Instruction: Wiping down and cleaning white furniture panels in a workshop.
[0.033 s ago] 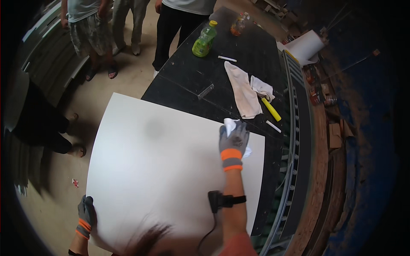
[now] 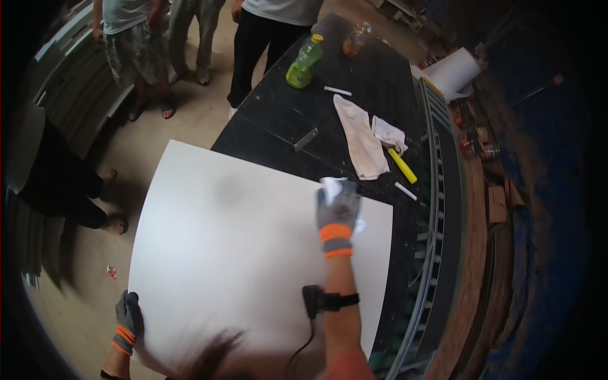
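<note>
Gripping a white cloth under a half-curled right hand in the head view, pressing near the far edge of the white board over the black table, touching the board's left side with a left hand of unreadable closure, apparently wiping, next needing even pressure.

We're rocking grey gloves on left hand and right hand, cuffs striped orange-grey-orange. Also black strap with boxy black module on right forearm, thin dark cable, reddish sleeve.
</note>
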Available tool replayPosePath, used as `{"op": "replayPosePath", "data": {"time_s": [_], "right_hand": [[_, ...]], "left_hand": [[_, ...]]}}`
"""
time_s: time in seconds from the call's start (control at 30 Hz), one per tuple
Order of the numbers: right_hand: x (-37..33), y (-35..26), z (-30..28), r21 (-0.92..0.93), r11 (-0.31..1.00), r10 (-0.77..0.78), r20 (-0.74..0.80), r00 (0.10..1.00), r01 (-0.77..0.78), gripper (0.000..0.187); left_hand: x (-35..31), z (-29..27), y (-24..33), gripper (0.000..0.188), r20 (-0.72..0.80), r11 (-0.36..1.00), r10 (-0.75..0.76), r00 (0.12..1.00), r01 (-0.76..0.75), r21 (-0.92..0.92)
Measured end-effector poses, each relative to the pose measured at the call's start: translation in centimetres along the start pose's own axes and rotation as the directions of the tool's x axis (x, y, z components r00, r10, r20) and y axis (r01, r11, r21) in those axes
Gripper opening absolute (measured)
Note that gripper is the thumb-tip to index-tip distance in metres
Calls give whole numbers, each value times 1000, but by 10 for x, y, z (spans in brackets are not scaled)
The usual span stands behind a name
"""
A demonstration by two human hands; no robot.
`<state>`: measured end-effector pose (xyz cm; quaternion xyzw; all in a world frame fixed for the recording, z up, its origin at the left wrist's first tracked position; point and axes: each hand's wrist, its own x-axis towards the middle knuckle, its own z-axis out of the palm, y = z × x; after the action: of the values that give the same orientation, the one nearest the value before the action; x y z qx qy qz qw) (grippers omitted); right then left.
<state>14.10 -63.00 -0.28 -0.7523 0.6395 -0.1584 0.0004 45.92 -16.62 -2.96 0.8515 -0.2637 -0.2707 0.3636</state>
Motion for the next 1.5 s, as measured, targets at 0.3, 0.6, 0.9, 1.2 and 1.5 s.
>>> {"op": "replayPosePath", "data": {"time_s": [0.3, 0.6, 0.9, 1.2, 1.5], "right_hand": [[3, 54, -13, 336, 941, 99, -156, 983, -41, 32], [4, 54, -12, 159, 984, 97, -133, 986, -75, 51], [-12, -245, 35, 151, 760, -647, 86, 758, 632, 64], [-81, -317, 33, 212, 520, -854, 173, 491, 828, 68], [-6, -336, 43, 172, 671, -740, 94, 666, 721, 59]], "left_hand": [[-6, -8, 22, 46, 38, 995, -79, 996, 77, 58], [-3, -14, 54, 52, 94, 972, -216, 972, 205, 112], [-29, -54, 21, 48, 171, 950, -154, 973, 194, -245], [-95, -52, -26, 46, 287, 725, -418, 862, 507, -466], [-95, -30, -53, 36, 261, 717, -332, 906, 422, -555]]}}
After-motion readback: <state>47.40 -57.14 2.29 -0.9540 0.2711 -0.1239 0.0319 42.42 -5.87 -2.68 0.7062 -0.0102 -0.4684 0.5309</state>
